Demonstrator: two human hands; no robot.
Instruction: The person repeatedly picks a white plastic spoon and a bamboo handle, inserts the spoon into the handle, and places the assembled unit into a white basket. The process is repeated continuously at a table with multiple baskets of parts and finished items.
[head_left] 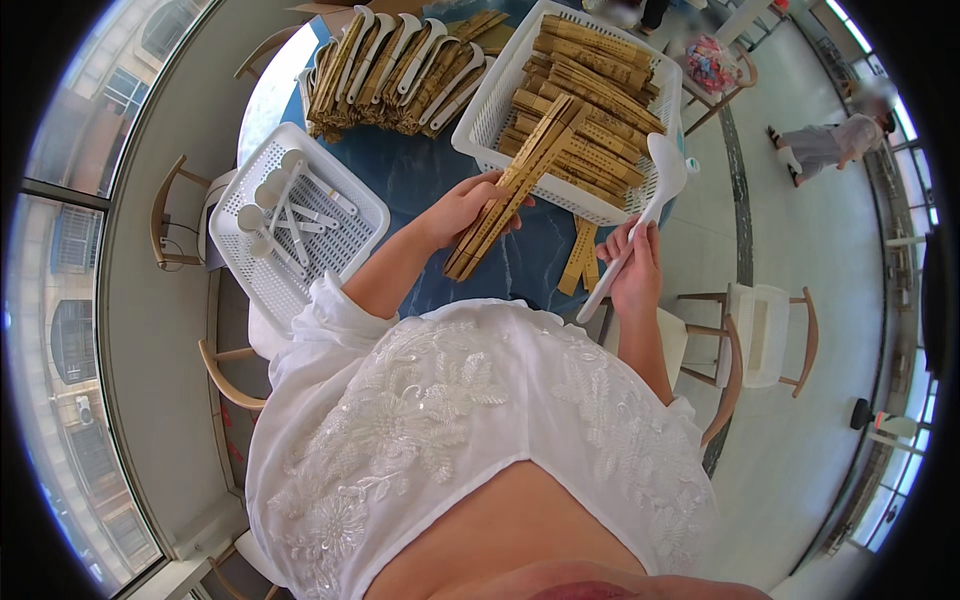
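Observation:
My left hand [468, 208] is closed around a long, flat, folded golden-brown cardboard sleeve [530, 170], held at a slant over the table. In my right hand [634, 272] is a white long-handled spoon [657, 205], gripped by its handle with the bowl pointing up and away. Beyond the sleeve, a white plastic basket [487, 100] holds many similar brown sleeves [600, 90]. Between my hands, a few loose brown strips [578, 262] lie at the table's near edge. The sleeve and the spoon are apart.
Brown sleeves with white spoons [395, 70] are stacked at the far left of the dark blue round table [400, 185]. A white perforated basket [345, 225] with several small white scoops [290, 215] sits nearer left. Wooden-armed chairs [735, 375] surround it; a person [830, 148] is far right.

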